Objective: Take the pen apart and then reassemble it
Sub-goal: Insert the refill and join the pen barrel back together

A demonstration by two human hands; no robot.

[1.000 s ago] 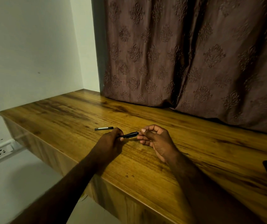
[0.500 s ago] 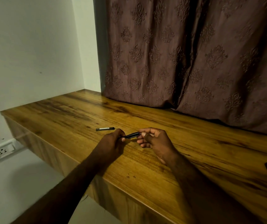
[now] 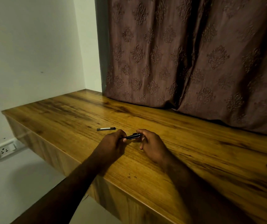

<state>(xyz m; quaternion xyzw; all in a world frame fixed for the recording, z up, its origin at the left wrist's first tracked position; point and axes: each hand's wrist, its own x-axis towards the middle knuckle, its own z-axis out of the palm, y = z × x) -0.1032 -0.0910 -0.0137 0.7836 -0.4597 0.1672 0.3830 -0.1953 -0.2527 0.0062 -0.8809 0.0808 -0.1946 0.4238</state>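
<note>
the near edge of the wooden table (image 3: 145, 188) runs across the foreground, and both forearms reach over it. the left hand (image 3: 111, 143) is curled, its fingers (image 3: 121, 135) pinching one end of the dark pen body (image 3: 132, 136) just above the wood. the right hand (image 3: 152, 143) meets it from the other side, thumb and forefinger closed on the opposite end, the remaining fingers loosely bent. the pen body lies almost level between the two hands. just beyond the left hand, apart from it, a short dark pen piece (image 3: 106, 128) lies flat on the table. further back a patterned curtain (image 3: 194, 62) hangs to the tabletop.

one part appears to be off already, so this looks like the dismantling step. whether the hands are twisting or pulling, i cannot tell. the next move likely calls for a firm counter-grip at each end and a straight separation, keeping small inner parts from dropping off the edge.
</note>
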